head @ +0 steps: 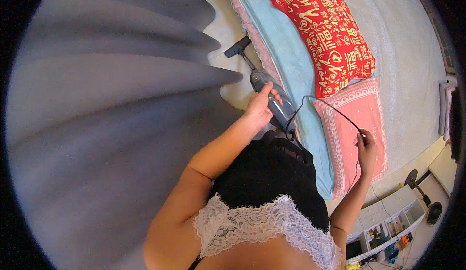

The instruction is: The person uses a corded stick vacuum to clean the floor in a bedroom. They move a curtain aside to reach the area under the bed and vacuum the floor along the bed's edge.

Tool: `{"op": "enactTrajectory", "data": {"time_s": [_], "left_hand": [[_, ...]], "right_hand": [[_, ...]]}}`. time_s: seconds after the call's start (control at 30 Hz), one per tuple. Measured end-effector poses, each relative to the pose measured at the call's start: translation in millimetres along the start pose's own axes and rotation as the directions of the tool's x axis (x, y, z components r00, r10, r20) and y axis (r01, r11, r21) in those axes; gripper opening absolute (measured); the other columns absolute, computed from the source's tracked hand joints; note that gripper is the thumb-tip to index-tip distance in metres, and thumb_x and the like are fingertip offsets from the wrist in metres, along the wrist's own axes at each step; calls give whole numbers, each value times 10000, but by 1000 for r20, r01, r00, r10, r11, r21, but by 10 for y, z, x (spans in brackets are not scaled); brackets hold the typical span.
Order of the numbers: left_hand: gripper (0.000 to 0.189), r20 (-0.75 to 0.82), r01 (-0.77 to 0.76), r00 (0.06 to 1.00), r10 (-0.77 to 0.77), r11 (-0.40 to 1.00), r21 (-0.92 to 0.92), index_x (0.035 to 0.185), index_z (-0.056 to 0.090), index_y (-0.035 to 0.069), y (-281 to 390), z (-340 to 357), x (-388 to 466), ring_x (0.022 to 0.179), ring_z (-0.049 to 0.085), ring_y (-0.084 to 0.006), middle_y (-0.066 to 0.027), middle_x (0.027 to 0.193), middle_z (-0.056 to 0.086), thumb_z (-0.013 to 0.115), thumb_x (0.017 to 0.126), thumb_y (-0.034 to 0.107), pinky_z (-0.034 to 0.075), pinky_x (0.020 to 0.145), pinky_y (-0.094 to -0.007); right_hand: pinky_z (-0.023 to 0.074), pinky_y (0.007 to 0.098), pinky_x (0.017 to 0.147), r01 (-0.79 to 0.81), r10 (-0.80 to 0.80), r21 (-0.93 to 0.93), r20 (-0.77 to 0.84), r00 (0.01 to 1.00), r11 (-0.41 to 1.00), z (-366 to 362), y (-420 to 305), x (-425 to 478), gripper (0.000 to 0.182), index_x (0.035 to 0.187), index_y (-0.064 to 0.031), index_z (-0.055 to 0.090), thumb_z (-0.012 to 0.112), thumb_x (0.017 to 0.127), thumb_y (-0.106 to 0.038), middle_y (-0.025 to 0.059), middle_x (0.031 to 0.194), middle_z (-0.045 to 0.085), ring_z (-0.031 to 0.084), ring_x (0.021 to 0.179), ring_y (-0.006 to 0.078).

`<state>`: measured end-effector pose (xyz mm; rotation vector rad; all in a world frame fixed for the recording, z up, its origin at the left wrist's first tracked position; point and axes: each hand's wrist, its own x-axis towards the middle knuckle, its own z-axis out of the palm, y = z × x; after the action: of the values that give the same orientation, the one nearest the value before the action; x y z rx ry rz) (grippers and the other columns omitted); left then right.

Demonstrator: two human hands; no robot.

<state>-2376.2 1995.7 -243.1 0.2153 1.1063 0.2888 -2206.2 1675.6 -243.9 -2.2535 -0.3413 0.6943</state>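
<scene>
My left hand [260, 104] is wrapped around the grey body of a corded handheld vacuum cleaner [282, 111]. Its black floor nozzle [237, 47] points away from me, over the narrow strip of pale floor [233, 19] between curtain and bed. From the vacuum's rear a black power cord [336, 110] loops up and across the bed. Above the pink pillow [349, 124], my right hand [366, 144] pinches that cord between its fingers. Beyond the hand, a thin length of cord runs down past my right forearm.
Long grey curtains [120, 99] hang along the left. A bed with a light blue sheet [280, 33] holds a red patterned pillow [327, 33]. Toward the lower right stand a white shelf unit [386, 206] with small items and a black fan [434, 213]; loose cables lie nearby.
</scene>
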Motion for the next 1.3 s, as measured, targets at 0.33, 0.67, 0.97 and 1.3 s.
{"op": "enactTrajectory", "data": {"time_s": [0.33,0.67,0.97,1.3], "left_hand": [[170,-177,-225,961,214,973,-43,827,476,58,1050,-60,1126,578,481,-177,-35,667,485,549,904,192,455,560,-367],[154,-310,-412,828,467,882,229,826,478,46,3097,-692,2423,471,469,-158,-47,608,479,581,852,158,426,442,-328],[261,-334,-293,761,556,754,588,800,516,14,4164,-1336,2284,488,440,-141,-46,611,462,646,799,240,402,461,-309],[260,-436,-247,774,459,853,459,829,548,37,2248,-2014,749,478,416,-125,-10,583,436,619,837,287,392,458,-307]], "right_hand": [[414,254,522,-110,109,-14,-26,994,994,307,-807,392,214,1053,14,592,556,882,-110,63,670,567,538,600,106],[436,279,537,-202,210,-144,46,977,969,906,-1650,853,195,1033,-22,609,557,877,-126,101,669,604,556,582,127],[443,258,556,-229,239,-136,65,969,964,1017,-1663,601,197,1032,-29,617,577,841,-53,101,664,618,568,597,121],[450,284,575,-59,65,-100,54,996,993,613,-909,39,224,1049,-41,605,574,827,-54,115,697,616,579,617,146]]}}
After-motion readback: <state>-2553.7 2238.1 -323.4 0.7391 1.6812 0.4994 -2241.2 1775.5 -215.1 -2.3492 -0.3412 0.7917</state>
